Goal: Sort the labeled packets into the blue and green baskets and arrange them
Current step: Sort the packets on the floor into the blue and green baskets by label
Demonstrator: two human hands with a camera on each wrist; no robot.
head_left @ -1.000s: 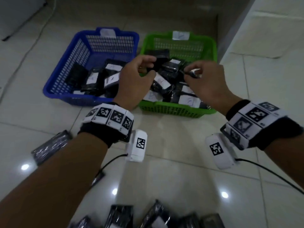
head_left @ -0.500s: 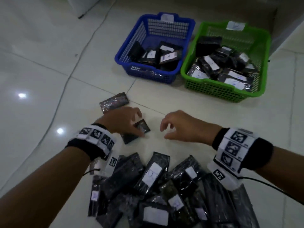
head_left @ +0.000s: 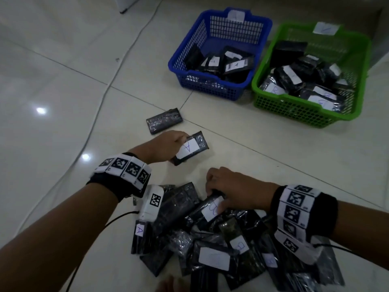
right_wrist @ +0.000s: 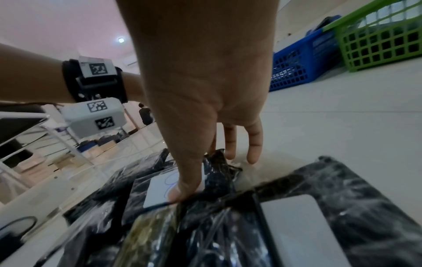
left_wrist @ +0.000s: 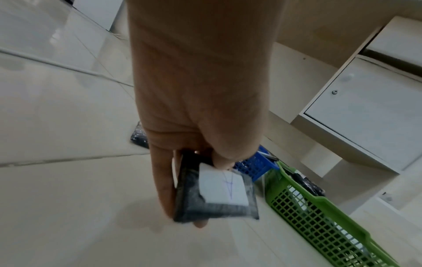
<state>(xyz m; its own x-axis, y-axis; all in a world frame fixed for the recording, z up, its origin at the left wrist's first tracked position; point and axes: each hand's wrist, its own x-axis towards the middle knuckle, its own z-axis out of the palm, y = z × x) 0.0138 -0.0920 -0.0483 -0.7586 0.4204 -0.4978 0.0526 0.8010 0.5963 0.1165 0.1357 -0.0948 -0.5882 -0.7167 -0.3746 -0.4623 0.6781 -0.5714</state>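
We see the left hand (head_left: 168, 144) gripping a black film-wrapped packet labelled A (head_left: 190, 148); at five o'clock, the right hand (head_left: 235, 191) pinches a similar packet (head_left: 207, 208), probably labelled B.

The packet (head_left: 190, 148) held in the left hand (head_left: 168, 144) carries a white label with a handwritten blue "A". Another "A" stands on the label of a packet at the pile's left edge (head_left: 139, 237), and one on a packet in the blue basket (head_left: 212, 85). The label of the packet under the right hand (head_left: 235, 191) shows a blue scrawl, partly covered. Labels in the green basket (head_left: 294, 111) are too faint to read.
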